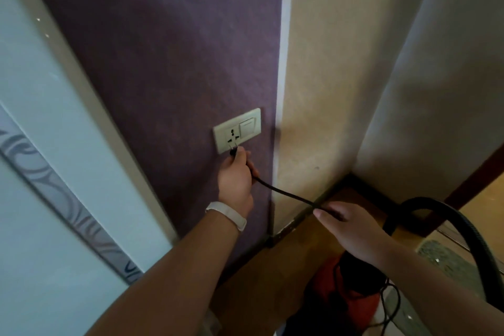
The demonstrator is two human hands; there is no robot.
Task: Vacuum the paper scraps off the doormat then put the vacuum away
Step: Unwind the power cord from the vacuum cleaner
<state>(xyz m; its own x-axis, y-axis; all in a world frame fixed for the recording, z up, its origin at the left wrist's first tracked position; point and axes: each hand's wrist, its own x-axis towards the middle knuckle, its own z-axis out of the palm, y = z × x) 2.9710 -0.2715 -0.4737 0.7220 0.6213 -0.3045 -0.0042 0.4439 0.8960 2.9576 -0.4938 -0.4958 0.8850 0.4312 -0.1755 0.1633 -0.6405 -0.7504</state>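
Purple wall (pixel 163 63) carries a cream socket (pixel 236 130) with a switch on its right half. Just below it the left hand (pixel 236 177) pinches a black plug (pixel 233 150) between thumb and curled fingers. The metal prongs point up at the socket's lower slots; whether they are seated I cannot tell. A white band (pixel 227 214) circles that wrist.

From under the left hand a black cord (pixel 286 194) runs down and to the right into the right hand (pixel 351 226), which grips it with fingers folded over it, knuckles up.

Directly beneath the right hand stands the red-and-black vacuum (pixel 338 289) on the wooden floor (pixel 259 281), loose loops of cord trailing beside it. Its black hose (pixel 441 215) arches up to the right of the right hand.

Beyond the hose, further right and lower, lies the speckled grey-green doormat (pixel 447 259) with a few pale scraps (pixel 437 260) on it.

Left of the left arm rises a pale glossy panel (pixel 41 117).
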